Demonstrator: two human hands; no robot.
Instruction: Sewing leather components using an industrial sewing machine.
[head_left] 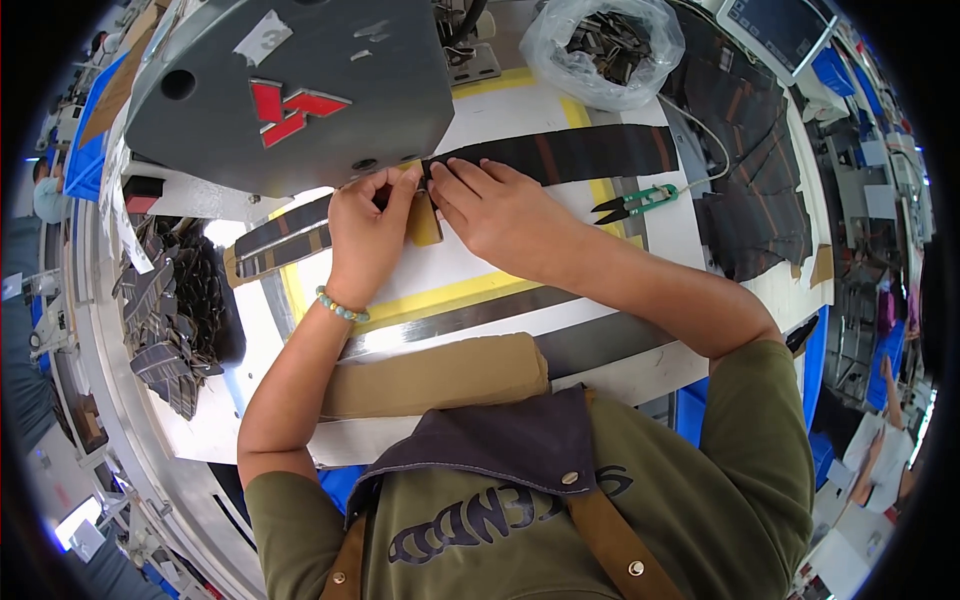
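Note:
At the machine's lower edge, my left hand point(372, 225) is closed, thumb and index fingertips pinching a small tan strip point(425, 222) that hangs downward. My right hand point(500, 215) rests beside it, open, with slightly bent fingers on the near edge of a long dark striped fabric band point(610, 150); its thumb is near the tan strip. Another striped strip point(275, 240) on a tan backing extends to the left of my left hand. The grey machine housing point(300, 60) hangs over my fingertips and hides what lies beneath it.
Green-handled snips point(640, 200) lie right of my hand. A dark fabric pile point(175, 310) is at left, striped cloth point(750, 200) at right, a bag of dark pieces point(600, 55) behind, a screen point(770, 25) at back right. A brown pad point(430, 375) lines the front. Other people work on both sides.

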